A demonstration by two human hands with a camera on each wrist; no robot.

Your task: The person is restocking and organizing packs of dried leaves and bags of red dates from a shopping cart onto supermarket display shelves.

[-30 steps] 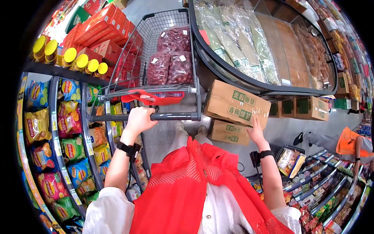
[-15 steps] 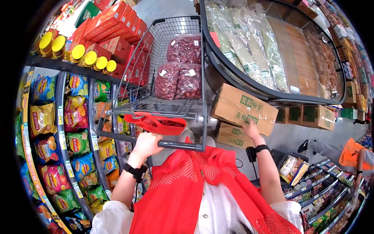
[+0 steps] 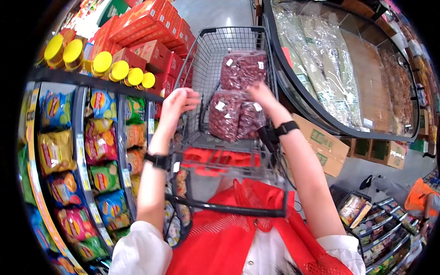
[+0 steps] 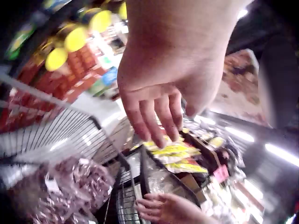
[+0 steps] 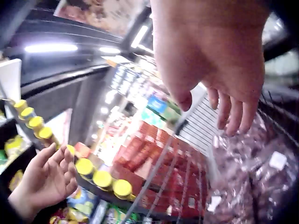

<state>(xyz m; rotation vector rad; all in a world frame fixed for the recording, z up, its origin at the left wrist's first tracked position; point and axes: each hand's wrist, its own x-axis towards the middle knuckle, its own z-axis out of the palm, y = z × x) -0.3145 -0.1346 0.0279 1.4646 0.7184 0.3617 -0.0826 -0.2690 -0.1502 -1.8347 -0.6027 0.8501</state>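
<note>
A wire shopping cart (image 3: 201,73) holds several clear bags of dark red produce (image 3: 225,120). The left hand (image 3: 179,101) hovers at the cart's left rim with relaxed fingers, holding nothing; the left wrist view shows this hand (image 4: 163,84) in the air. Over the bags is the right hand (image 3: 262,95), blurred in the head view; in the right wrist view this hand (image 5: 215,70) has loosely bent fingers above or near the bags (image 5: 252,172), and contact cannot be told. A red cloth (image 3: 220,158) lies at the cart's near end, by the handle (image 3: 229,209).
Shelves of chip bags (image 3: 57,151) stand at the left, with yellow-lidded jars (image 3: 101,63) and red boxes (image 3: 142,23) beyond. A display case (image 3: 353,68) and a carton (image 3: 321,142) flank the cart's right. A person in an orange vest (image 3: 418,196) is at far right.
The left hand has let go of the cart handle and risen to the left rim. The right hand has left the carton and moved over the bags. The cart appears nearer the body.
</note>
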